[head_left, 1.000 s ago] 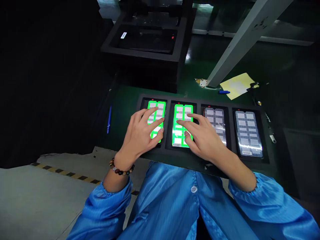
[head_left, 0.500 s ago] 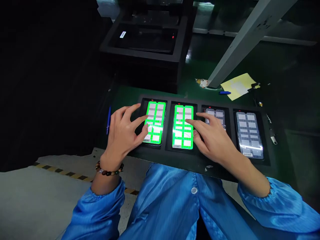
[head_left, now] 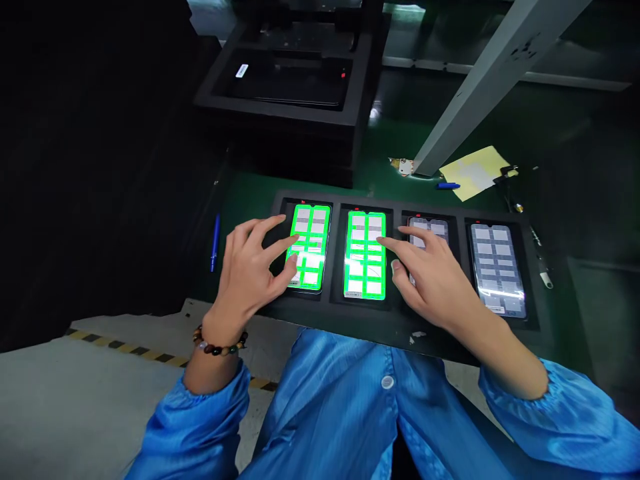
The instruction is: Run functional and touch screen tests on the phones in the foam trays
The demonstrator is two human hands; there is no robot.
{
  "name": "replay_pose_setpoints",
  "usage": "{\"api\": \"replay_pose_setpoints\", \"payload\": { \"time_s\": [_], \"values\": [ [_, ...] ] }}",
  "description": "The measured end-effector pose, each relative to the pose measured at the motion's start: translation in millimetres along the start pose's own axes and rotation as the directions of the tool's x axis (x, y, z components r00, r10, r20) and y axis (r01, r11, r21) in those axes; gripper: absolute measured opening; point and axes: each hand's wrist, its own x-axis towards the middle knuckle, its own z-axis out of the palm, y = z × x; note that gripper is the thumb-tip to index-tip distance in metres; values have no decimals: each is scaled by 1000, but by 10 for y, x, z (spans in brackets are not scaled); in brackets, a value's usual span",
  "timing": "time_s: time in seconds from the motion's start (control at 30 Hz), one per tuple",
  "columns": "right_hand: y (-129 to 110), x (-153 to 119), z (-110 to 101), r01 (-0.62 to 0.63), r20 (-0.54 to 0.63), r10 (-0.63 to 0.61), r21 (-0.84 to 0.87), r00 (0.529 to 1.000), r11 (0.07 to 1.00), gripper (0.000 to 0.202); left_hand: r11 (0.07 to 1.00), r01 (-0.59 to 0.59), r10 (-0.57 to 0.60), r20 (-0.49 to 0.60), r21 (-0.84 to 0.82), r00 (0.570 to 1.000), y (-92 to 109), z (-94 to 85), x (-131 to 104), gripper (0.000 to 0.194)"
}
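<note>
Several phones lie in a row in a black tray [head_left: 336, 303]. The leftmost phone [head_left: 315, 230] and the second phone [head_left: 357, 270] show bright green and white grids. My left hand [head_left: 253, 263] has its fingers spread, its index fingertip over the leftmost screen. Fingers apart, my right hand [head_left: 435, 273] reaches over the third phone [head_left: 434, 228] from the right and partly hides it; its index fingertip is at the right part of the second screen. The third and the rightmost phone [head_left: 497, 263] show dim grey grids. Neither hand holds anything.
A stack of black trays [head_left: 280, 115] with a dark device stands behind at the left. A grey post [head_left: 460, 107] rises at the back right, near a yellow paper [head_left: 475, 167] and a blue pen [head_left: 448, 186]. Another blue pen [head_left: 215, 243] lies at the left.
My right hand has moved slightly to the right across the second phone. My left hand has shifted a little right and down, still over the leftmost phone.
</note>
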Motion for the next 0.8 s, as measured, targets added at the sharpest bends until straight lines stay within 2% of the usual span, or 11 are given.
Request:
{"api": "replay_pose_setpoints", "payload": {
  "time_s": [0.13, 0.2, 0.3, 0.37, 0.5, 0.57, 0.67, 0.73, 0.8],
  "values": [
    [-10, -49, -3, 84, 27, -85, 31, 996, 996, 44, 986, -109, 124, 114, -127, 986, 78, 34, 17, 38],
    [4, -25, 7, 88, 29, -88, 19, 996, 996, 43, 982, -125, 144, 135, -142, 980, 111, 51, 64, 39],
    [55, 61, 22, -5, 6, 5, -26, 1000, 1000, 44, 991, -91, 103, 118, -102, 988, 100, 56, 123, 42],
    [73, 142, 43, -43, -8, 43, -36, 999, 998, 45, 997, -29, 36, 98, -66, 995, 65, 52, 141, 45],
    [-10, 322, 132, 0, 13, 0, 5, 1000, 1000, 47, 995, 101, -100, 55, -18, 994, 28, 70, 169, 48],
    [-83, 396, 184, 27, 29, -28, 17, 999, 999, 47, 996, 90, -89, 58, -16, 994, 65, 95, 212, 48],
    [-148, 444, 225, 59, 42, -59, 0, 997, 998, 47, 1000, 6, -6, 97, -4, 995, 162, 134, 305, 46],
    [-143, 423, 214, 55, 32, -54, -28, 998, 998, 47, 999, -31, 30, 113, 8, 993, 201, 145, 349, 45],
    [-102, 363, 167, 27, 5, -27, -52, 1000, 998, 46, 1000, -21, 20, 111, 4, 994, 186, 141, 354, 45]
  ]
}}
